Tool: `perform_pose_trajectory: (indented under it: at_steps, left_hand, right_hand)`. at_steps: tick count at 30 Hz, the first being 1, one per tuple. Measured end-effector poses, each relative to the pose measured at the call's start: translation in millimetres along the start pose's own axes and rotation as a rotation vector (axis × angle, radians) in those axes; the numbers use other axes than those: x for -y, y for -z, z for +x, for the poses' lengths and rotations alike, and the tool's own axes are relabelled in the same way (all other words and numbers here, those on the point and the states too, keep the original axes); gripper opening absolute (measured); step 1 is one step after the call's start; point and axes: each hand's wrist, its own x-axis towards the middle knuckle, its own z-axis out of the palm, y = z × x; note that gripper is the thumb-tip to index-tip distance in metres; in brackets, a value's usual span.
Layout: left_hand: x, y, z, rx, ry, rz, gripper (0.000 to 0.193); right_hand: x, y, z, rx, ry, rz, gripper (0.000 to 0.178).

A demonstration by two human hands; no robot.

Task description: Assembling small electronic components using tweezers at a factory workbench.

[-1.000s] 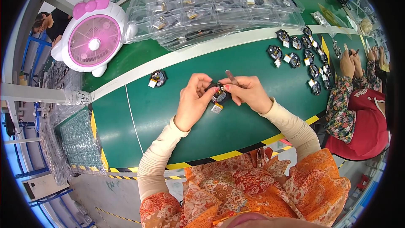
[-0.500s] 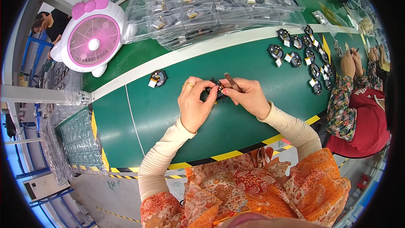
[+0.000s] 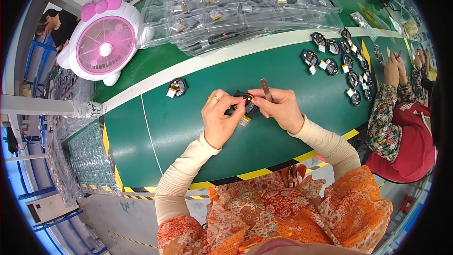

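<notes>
Between my hands is a small black round electronic module [image 3: 251, 108], its inner parts showing and a small battery-like pack [image 3: 244, 121] hanging at its near side. My left hand [image 3: 220, 117] is closed in a pinch at the module's left side, a ring on one finger. In my right hand [image 3: 283, 108] is a pair of brown metal tweezers [image 3: 266, 89], its wide end sticking up past the fingers; its tips are hidden at the module. A similar module [image 3: 177, 88] with a white pack lies apart on the green table, left of my hands.
Several more modules [image 3: 331, 67] lie grouped at the right. Stacked clear plastic trays [image 3: 226, 7] stand behind a white rail [image 3: 207, 51]. A pink and white fan [image 3: 104, 47] is at the far left. A co-worker's hands [image 3: 392, 71] work at the right.
The module now shows more between my fingers, with its pack hanging toward me. My right hand has turned the tweezers more upright and shifted slightly right.
</notes>
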Motion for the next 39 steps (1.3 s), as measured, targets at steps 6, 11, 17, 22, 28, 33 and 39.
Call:
perform_pose_trajectory:
  at_steps: [6,11,17,22,28,33,39]
  left_hand:
    - [-1.6,-0.6,-0.7,0.002,0.043,-0.016,0.010]
    - [-2.4,-0.6,-1.1,0.006,0.059,-0.009,0.011]
    - [-3.7,0.8,-0.9,-0.050,0.008,0.022,0.017]
    - [-5.9,2.4,0.2,-0.088,-0.061,0.056,0.019]
    - [-6.6,4.1,0.5,-0.098,-0.234,0.161,0.021]
    - [-9.7,4.0,-0.2,-0.120,-0.228,0.164,0.021]
    - [-9.7,-0.3,-0.4,-0.176,-0.114,-0.001,0.030]
  right_hand:
    - [-0.6,-0.1,-1.2,0.027,0.070,-0.091,0.019]
    - [-1.4,0.6,-1.0,0.022,0.097,-0.128,0.020]
    - [5.8,1.3,-2.7,0.020,0.017,-0.106,0.019]
    - [12.3,4.2,-1.8,0.047,-0.031,-0.077,0.020]
    - [13.1,5.0,-2.7,0.060,-0.042,-0.055,0.019]
    - [16.6,4.5,-3.5,0.077,-0.056,-0.013,0.020]
    - [9.4,8.5,-0.9,0.117,0.047,-0.028,0.021]
